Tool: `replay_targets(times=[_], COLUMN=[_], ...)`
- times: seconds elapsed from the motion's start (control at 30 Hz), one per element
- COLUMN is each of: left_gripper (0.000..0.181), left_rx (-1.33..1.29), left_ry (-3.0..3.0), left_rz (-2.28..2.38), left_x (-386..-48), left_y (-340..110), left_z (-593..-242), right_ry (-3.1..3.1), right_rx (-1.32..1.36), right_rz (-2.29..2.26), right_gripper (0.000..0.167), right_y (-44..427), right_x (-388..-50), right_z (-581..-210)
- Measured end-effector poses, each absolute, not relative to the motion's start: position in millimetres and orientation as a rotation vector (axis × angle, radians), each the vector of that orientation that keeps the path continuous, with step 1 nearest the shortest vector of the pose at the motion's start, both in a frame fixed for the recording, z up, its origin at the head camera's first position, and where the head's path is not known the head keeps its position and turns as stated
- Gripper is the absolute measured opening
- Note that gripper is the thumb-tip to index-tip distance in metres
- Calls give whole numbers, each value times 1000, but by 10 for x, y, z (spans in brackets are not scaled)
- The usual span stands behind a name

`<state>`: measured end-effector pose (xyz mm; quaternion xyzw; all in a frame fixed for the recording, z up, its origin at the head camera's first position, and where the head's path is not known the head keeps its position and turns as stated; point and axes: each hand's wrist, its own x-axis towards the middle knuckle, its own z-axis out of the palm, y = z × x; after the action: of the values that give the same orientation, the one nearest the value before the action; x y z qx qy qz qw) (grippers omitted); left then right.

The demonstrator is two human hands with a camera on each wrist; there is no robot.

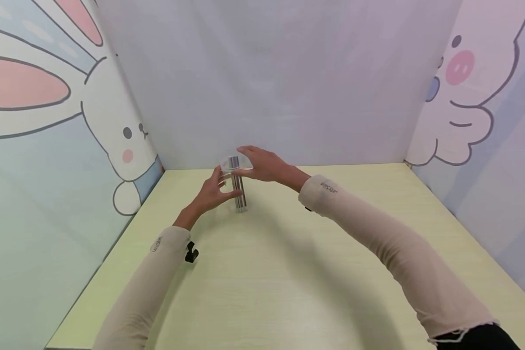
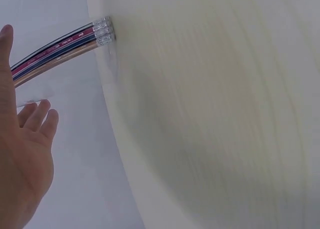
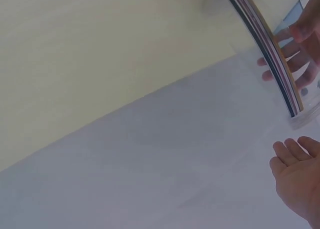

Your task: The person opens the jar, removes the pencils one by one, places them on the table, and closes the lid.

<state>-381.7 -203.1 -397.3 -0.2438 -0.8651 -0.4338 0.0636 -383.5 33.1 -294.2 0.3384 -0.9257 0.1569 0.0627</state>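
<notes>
A clear plastic container (image 1: 226, 164) stands upright at the back of the table. Inside it are several slim pen-like sticks (image 2: 60, 51), black, pink, blue and gold, with clear ends. My left hand (image 1: 212, 193) grips the container's side, the thumb toward me. Through the clear plastic its fingers (image 3: 295, 64) show behind the sticks. Close to the container's top is my right hand (image 1: 267, 165), thumb and fingers spread. In the right wrist view, this hand's fingers (image 3: 287, 151) stay a small gap away from the container's round rim (image 3: 305, 116).
The pale yellow table (image 1: 262, 282) ends at a plain grey-white wall (image 1: 288, 87) just behind the container. Panels printed with a cartoon rabbit (image 1: 118, 116) and another cartoon animal (image 1: 472, 102) rise at the left and right sides.
</notes>
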Motion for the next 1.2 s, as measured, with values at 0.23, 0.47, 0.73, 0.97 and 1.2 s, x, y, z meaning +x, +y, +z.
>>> replay_targets(times=[0.23,0.47,0.73,0.97,1.2], left_gripper=[104,94,89,88,88], left_rx=[-734,-697,-715,-739,-750], left_ry=[-2609,-2615,-2568,-2565,-2595], left_rz=[-1330,-1350,-1394,-1430,-1419], left_x=[-3836,-3841,-3858,-3860,-3872], left_y=[-1998,-1954,-1940,-1930,-1954], left_z=[-3993,-4007,-4041,-4028,-4013], right_ry=[-2775,-2690,-2608,-2583,-2576], right_rx=[1025,1010,1063,1087,1094], right_rz=[537,600,711,791,835], right_gripper=[88,80,73,69,68], right_y=[194,114,94,114,106], right_x=[-3878,-3932,-3971,-3988,-3987], right_z=[-3037,-3132,-3228,-3252,-3254])
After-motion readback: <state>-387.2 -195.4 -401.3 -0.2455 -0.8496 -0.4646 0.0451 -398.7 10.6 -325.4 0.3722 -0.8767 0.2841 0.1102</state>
